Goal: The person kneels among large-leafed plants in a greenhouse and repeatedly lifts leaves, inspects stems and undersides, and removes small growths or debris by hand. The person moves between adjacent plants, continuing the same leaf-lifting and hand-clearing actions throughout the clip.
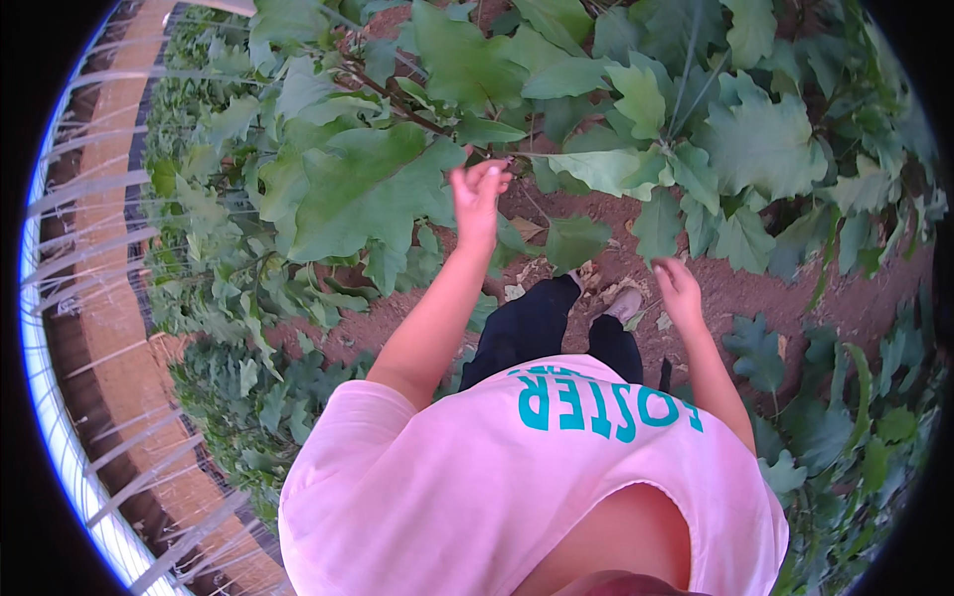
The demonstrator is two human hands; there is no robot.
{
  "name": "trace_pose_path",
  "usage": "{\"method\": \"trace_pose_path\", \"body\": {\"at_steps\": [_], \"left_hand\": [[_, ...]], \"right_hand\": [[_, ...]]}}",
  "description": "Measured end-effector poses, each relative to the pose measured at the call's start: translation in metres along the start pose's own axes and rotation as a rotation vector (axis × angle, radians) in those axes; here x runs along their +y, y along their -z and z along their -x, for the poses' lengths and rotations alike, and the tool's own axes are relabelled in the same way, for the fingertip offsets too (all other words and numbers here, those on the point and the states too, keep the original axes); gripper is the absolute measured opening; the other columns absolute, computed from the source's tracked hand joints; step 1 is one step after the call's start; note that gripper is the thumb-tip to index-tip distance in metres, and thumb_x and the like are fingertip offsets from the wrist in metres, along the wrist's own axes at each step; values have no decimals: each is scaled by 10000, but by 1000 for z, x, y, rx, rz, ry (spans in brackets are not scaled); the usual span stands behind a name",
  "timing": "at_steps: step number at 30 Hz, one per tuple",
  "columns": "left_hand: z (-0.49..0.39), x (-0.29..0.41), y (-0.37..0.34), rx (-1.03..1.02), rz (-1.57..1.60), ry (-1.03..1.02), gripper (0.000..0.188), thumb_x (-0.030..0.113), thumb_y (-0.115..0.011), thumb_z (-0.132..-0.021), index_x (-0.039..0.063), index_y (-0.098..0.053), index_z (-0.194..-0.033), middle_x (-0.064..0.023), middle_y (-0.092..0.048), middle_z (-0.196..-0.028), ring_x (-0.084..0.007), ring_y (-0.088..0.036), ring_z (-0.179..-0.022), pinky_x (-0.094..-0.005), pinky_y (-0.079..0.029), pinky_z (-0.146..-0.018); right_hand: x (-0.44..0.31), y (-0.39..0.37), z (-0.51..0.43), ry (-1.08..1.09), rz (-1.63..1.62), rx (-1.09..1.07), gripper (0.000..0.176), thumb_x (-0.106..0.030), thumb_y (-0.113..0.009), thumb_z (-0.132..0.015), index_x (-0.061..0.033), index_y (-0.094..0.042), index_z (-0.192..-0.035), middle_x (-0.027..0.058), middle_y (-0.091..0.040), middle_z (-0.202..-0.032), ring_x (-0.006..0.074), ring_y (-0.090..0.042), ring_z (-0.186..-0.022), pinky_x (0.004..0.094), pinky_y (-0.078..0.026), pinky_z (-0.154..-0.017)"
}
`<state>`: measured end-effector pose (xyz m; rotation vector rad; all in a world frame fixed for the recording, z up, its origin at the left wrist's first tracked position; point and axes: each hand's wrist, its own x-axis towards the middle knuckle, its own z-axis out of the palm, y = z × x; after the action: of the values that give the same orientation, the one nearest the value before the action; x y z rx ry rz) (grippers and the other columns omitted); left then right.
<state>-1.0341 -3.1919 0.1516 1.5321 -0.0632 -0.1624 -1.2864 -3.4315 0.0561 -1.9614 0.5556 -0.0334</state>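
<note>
My left hand is raised among broad-leaved plants that look like eggplants, its fingers curled close to a dark branching stem. Whether the fingertips pinch a small plant part there cannot be made out. A large lobed leaf spreads just left of that hand, and a paler leaf lies to its right. Lower on the right, my right hand hangs over the soil path, slightly blurred. Its fingers are loosely bent and apart, with nothing visible in them. Hanging leaves are just above it.
Reddish soil with dry leaves runs between the plant rows around my shoes. Thin support strings rise through the foliage. More plants grow behind me at right. A brown strip borders the left side.
</note>
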Motion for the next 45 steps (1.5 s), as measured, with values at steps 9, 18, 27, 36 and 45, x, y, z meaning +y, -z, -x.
{"method": "trace_pose_path", "body": {"at_steps": [9,18,27,36,45], "left_hand": [[-4,37,84,215,-454,297,714,506,-659,-868,3,-478,-1341,-152,-560,-1288,-281,-523,-1190,-387,-400,-1030],[-22,52,3,-284,-477,-288,780,173,-684,-775,44,-323,-1454,-222,-371,-1425,-401,-346,-1340,-452,-296,-1112],[-50,58,2,-178,-559,-333,636,192,-584,-833,21,-386,-1414,-216,-377,-1426,-401,-335,-1346,-464,-279,-1115],[-112,3,35,131,-706,-406,288,59,-585,-828,42,-586,-1115,-157,-625,-1069,-358,-643,-900,-418,-525,-781],[-177,-21,43,-321,-1261,-437,187,52,-620,-725,51,-648,-909,-165,-605,-954,-360,-638,-845,-468,-527,-730]], "right_hand": [[-212,-81,-176,355,-320,-45,214,-35,-555,-920,-1,-600,-1127,58,-650,-1065,137,-599,-988,275,-459,-886],[-180,-56,-216,344,52,-374,451,-117,-568,-912,-68,-487,-1352,120,-539,-1341,264,-508,-1232,382,-404,-1039],[-200,-79,-247,608,-129,-227,424,-80,-715,-823,-16,-584,-1221,109,-620,-1210,226,-587,-1113,354,-456,-959],[-212,-79,-225,331,-388,-77,260,-23,-729,-843,6,-639,-1085,52,-680,-1057,122,-611,-984,270,-459,-899],[-221,-87,-214,347,-439,-74,307,-11,-715,-851,7,-600,-1135,62,-663,-1098,130,-614,-998,275,-475,-884]]}}
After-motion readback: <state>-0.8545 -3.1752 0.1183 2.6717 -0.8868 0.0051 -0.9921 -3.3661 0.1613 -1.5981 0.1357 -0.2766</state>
